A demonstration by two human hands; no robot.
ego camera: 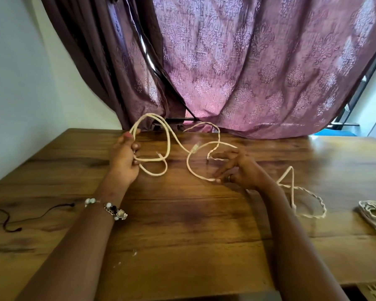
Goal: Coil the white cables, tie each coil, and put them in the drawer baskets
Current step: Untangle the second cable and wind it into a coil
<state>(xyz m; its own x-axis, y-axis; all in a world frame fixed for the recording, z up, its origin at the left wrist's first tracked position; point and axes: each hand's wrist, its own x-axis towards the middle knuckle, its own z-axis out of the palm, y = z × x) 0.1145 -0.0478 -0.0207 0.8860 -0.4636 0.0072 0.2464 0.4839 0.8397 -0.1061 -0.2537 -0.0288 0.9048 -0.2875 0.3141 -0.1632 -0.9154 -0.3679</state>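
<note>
A: Holding white cable in both hands over wooden table. Left hand raised near far table edge, fingers curled round a few loops, thumb up at top.

B: Loops standing or lying?

A: Standing up from fist, one arching high in front of purple curtain, another drooping to tabletop just right of fist.

B: Right hand?

A: Palm down, low over table, fingers fanned out. Thumb and one finger pinching cable at lower left of hand. Ring on one finger.

B: Rest of cable?

A: Sagging between hands in a curve, connector end near middle. Twisted stretch trailing right behind right wrist, lying looped on table.

B: Forearms?

A: Both reaching forward from bottom of view, beaded bracelet on left wrist.

B: Other stuff?

A: Dark cord lying at left on table. Bundled white cable at right edge, dark tie round it, partly cut off.
</note>
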